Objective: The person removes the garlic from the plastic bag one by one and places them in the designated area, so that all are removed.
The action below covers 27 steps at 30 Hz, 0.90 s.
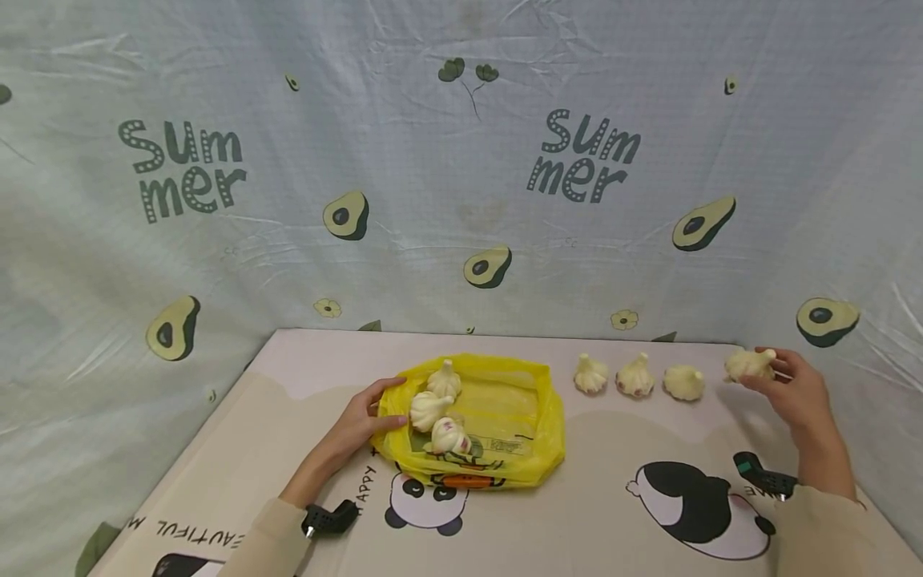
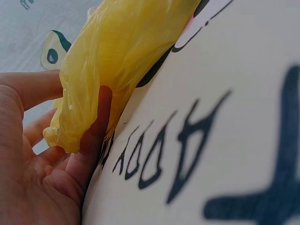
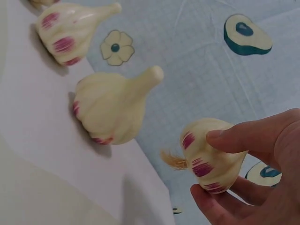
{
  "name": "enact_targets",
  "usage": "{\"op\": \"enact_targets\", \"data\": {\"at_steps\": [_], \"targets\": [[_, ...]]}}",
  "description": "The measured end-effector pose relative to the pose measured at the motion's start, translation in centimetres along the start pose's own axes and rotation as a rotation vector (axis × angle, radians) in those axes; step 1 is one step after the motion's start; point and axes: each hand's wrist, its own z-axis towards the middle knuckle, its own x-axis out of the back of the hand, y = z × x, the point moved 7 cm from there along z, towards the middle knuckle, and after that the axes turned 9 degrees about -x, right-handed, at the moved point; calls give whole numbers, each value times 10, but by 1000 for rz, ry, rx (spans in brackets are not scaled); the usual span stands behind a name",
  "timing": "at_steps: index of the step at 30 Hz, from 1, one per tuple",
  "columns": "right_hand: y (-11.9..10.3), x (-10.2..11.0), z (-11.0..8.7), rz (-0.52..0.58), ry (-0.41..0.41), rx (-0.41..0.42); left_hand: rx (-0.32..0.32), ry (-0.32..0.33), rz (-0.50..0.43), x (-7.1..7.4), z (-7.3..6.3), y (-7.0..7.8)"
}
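A yellow plastic bag [image 1: 544, 401] lies on the table with its mouth spread wide. Inside, at its left side, are three garlic bulbs [image 1: 430, 410]. My left hand [image 1: 360, 421] grips the bag's left rim, and in the left wrist view the gathered yellow plastic [image 2: 79, 108] passes between thumb and fingers. At the far right, my right hand [image 1: 802, 393] holds another garlic bulb [image 3: 206, 154] between thumb and fingertips, raised off the table. Its brown roots and purple streaks show in the right wrist view. One standing garlic bulb [image 3: 110, 108] is close beside it.
Three garlic bulbs [image 1: 635, 375] stand in a row near the table's back edge, between bag and right hand. The table cover [image 1: 577, 513] has printed pandas and lettering. Behind it hangs a pale curtain [image 1: 404, 160] with avocado prints. Each wrist wears a black device [image 1: 330, 517].
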Motion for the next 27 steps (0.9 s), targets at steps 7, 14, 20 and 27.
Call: {"op": "enact_targets", "data": {"at_steps": [7,14,20,27], "targets": [[7,-7,2,-5,-17,-38,-1,4,13,1,0,0],[17,-15,7,23,-39,-52,-5,4,11,1,0,1],[25,-21,10,38,-52,-89,-8,0,7,1,-1,1],[36,-24,12,74,-91,-160,-12,-3,4,0,-1,1]]}}
